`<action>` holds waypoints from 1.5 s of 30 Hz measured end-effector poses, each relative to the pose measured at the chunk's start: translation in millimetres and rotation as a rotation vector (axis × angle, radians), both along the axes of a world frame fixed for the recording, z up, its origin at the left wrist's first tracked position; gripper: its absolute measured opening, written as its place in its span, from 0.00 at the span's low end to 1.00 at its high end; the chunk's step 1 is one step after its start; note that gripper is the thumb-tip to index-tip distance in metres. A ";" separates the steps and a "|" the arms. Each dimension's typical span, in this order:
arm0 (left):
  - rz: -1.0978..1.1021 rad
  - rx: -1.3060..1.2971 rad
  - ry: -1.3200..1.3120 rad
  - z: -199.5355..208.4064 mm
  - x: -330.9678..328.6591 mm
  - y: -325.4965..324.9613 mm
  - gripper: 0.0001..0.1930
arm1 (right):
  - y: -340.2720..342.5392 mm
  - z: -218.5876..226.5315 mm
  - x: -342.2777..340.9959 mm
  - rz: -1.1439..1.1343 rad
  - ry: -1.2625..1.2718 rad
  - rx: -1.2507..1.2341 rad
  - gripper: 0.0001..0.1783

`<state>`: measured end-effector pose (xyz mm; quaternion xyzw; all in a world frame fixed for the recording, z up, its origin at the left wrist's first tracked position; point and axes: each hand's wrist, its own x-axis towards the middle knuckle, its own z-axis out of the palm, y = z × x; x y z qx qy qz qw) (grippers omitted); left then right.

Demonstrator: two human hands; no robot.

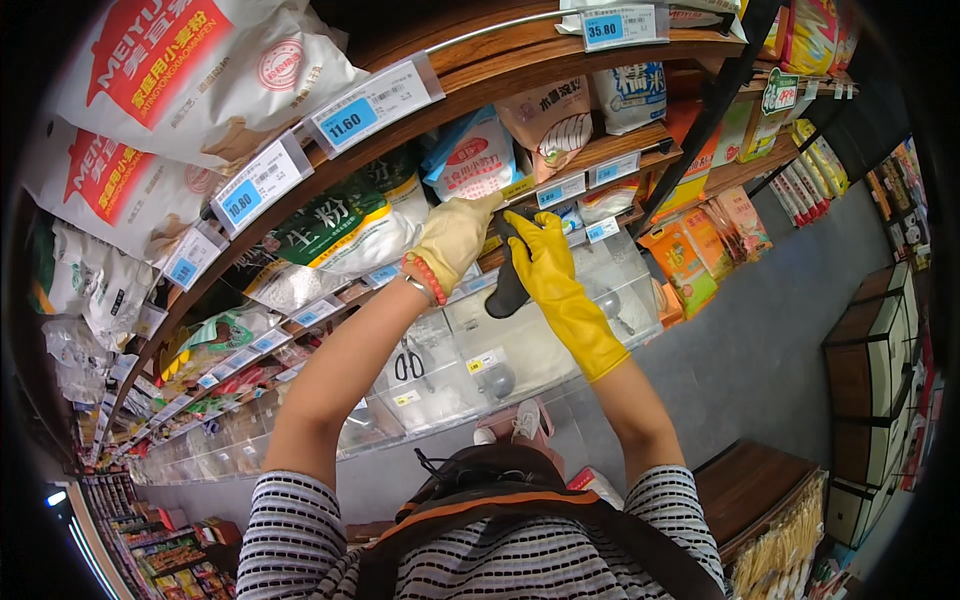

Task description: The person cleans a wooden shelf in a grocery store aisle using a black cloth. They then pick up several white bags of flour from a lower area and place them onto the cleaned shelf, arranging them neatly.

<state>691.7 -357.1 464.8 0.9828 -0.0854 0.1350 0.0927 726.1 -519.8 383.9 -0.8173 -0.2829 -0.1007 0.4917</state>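
Observation:
My left hand, in a cream glove with a red bead bracelet at the wrist, reaches to the front edge of a wooden shelf. Its fingers are drawn together by a yellow price tag; what they pinch, if anything, is hidden. Just to its right, my right hand wears a long yellow rubber glove. Its fingers curl at the same shelf edge, closed on a dark grey cloth that hangs down beside the glove. Behind my hands stand a blue-and-white bag and a brownish-pink bag.
Clear plastic bins run below the shelf, under my forearms. Large white-and-red flour bags fill the upper left shelf. Green-and-white bags lie left of my left hand. A dark shelf post rises at right. Brown crates stand lower right.

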 end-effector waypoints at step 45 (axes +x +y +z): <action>-0.223 0.189 -0.019 -57.0 -87.8 -23.6 0.23 | -55.5 -83.3 -95.6 0.195 0.139 -0.041 0.20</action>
